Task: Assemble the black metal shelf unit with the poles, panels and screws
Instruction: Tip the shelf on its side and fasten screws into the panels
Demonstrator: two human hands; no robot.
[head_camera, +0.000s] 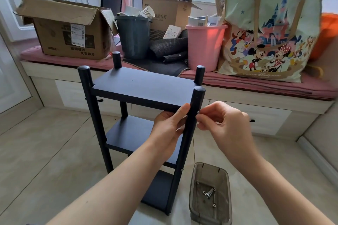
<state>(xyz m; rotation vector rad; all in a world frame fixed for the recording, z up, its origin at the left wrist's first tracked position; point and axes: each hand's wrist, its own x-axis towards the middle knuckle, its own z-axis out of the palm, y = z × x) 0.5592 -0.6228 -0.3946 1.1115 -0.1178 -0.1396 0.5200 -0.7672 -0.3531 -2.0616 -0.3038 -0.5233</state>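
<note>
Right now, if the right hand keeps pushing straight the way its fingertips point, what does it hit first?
Probably the near right black metal pole of the shelf unit. The right hand pinches a small silver screw whose tip sits against the pole's side, level with the top black panel. Depth looks consistent, though one view can't confirm contact.

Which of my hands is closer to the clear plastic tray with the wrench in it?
Right. The right hand is up at the front right pole, above the tray; the left hand grips the top panel across that pole.
</note>
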